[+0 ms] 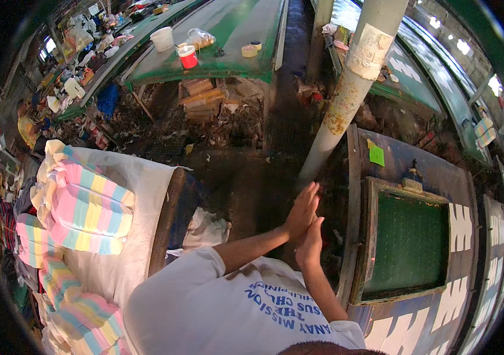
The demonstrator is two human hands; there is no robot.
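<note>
My left hand (302,212) is held out in front of my white shirt, its fingers stretched out. My right hand (309,247) presses against it, palm to palm; its fingers are partly hidden behind the left. Neither hand shows anything held. Right of them, a framed mesh screen (372,236) with a green middle lies on a dark table (462,195). Beyond its frame are a brush-like tool (412,180) and a bright green paper note (376,155). To my left, pastel striped cloth (89,201) is heaped on a white-covered table (145,171).
A rusty, pale post (343,97) rises just beyond my hands. Past it, a long green table (234,35) holds a white bucket (162,39), a red tub (187,58) and tape rolls (249,51). Boxes (201,94) and scraps lie underneath. Another person (28,127) is at far left.
</note>
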